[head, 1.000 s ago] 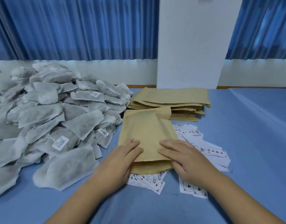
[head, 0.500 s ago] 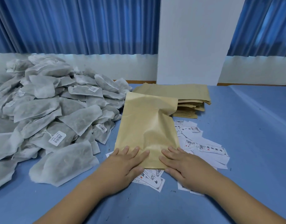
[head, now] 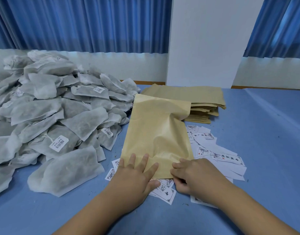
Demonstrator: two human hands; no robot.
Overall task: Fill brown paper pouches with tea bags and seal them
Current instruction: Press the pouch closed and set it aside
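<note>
Holding a single brown pouch flat on the blue bench, with both hands at its near edge. The left grip lies apart, fingers straight and spread, pressing the pouch's near left part down. The right grip curls its fingers about the near right corner and appears to pinch the edge there.

The pouch extends away from both grips, buckled at mid-length, its far end lifting over the stack of empty pouches. It looks thin, so it is probably unfilled. Which end is the mouth cannot be told.

The step in hand is judged to be readying this pouch at its near edge, either parting the mouth or flattening it. The next move calls for the left grip to keep the paper pinned while the right separates the layers, then a reach to the heap of tea bags, just beside the pouch on the left. Printed labels lie scattered beneath and to its right.
</note>
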